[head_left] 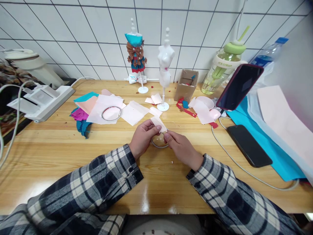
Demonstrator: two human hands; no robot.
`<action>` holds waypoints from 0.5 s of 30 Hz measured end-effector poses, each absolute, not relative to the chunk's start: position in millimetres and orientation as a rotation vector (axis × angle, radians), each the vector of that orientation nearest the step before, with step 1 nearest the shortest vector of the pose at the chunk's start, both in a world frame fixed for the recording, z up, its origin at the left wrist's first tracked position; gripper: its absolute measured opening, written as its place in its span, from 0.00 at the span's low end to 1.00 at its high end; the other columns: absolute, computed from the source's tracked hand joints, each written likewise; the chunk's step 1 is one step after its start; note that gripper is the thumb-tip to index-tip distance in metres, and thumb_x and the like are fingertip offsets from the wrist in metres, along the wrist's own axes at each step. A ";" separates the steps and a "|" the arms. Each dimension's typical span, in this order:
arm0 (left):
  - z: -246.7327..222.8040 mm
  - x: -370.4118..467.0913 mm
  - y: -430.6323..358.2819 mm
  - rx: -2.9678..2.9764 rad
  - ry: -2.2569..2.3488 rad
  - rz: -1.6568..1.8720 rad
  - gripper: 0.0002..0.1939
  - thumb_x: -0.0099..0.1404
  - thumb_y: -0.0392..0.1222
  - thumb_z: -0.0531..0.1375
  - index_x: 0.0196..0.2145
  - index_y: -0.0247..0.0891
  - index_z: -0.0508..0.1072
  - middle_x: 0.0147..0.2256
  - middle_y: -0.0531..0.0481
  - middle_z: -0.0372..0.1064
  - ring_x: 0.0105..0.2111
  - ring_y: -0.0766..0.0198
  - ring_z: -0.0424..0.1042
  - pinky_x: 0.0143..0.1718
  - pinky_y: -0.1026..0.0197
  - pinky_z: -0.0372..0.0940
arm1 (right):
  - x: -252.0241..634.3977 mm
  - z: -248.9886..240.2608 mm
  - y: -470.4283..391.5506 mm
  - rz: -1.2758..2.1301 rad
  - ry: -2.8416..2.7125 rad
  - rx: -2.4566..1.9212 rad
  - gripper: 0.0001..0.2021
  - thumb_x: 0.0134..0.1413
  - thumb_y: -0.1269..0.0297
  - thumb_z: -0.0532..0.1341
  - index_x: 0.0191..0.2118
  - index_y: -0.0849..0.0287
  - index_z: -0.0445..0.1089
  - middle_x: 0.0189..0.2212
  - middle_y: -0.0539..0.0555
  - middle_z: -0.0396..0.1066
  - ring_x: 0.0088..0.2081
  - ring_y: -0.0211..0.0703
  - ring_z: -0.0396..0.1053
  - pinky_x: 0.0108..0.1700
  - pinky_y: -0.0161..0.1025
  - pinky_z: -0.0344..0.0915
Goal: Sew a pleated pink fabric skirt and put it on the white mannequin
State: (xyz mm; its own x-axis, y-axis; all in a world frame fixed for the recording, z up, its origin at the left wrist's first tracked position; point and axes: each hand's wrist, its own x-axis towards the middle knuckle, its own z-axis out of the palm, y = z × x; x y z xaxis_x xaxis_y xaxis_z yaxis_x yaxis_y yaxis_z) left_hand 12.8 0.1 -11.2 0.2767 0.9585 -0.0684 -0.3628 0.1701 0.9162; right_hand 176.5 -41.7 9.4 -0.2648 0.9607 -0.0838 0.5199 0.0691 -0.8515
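My left hand (143,137) pinches a small strip of pale pink crepe-like paper (158,124) between thumb and fingers. At the strip's lower right end, my right hand (182,147) is closed, thumb against forefinger, on the same strip; anything small between these fingertips is hidden. A pale ring or loop of cord (159,147) shows on the table just under both hands. Behind them stands a bare white miniature dress form (166,60). Another small dress form (135,54) beside it wears blue, red and brown paper with bows.
Pale paper sheets (134,112) and a thin hoop (111,113) lie left. A cardboard box (186,85), green-lidded bottle (220,68), propped phone (239,86) and flat phone (249,146) stand or lie right. A cable (234,160) crosses there; a power strip (46,101) sits far left.
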 end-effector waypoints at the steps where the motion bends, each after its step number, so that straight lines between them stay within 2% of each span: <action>1: -11.3 12.7 0.1 0.946 0.797 1.090 0.09 0.55 0.40 0.68 0.35 0.36 0.76 0.32 0.51 0.75 0.33 0.65 0.71 0.38 0.63 0.64 | 176.5 9.3 -41.7 1.122 -1.826 -1.465 0.18 0.66 0.51 0.46 0.31 0.56 0.62 0.26 0.48 0.66 0.30 0.40 0.62 0.34 0.37 0.55; 15: -8.2 13.9 -0.7 0.921 0.786 1.086 0.08 0.54 0.40 0.69 0.33 0.36 0.77 0.30 0.52 0.75 0.30 0.68 0.70 0.35 0.65 0.63 | 175.5 7.1 -40.4 1.247 -1.702 -1.417 0.19 0.64 0.51 0.47 0.27 0.56 0.59 0.22 0.47 0.59 0.27 0.38 0.57 0.30 0.36 0.52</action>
State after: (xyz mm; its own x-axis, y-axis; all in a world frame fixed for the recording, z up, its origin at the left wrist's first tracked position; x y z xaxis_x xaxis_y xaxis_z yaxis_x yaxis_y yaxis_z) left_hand 13.9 -0.7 -8.2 0.2830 0.9555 -0.0834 -0.3774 0.1908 0.9062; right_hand 175.5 -40.4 7.1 -0.2581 0.9584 -0.1215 0.4046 -0.0070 -0.9145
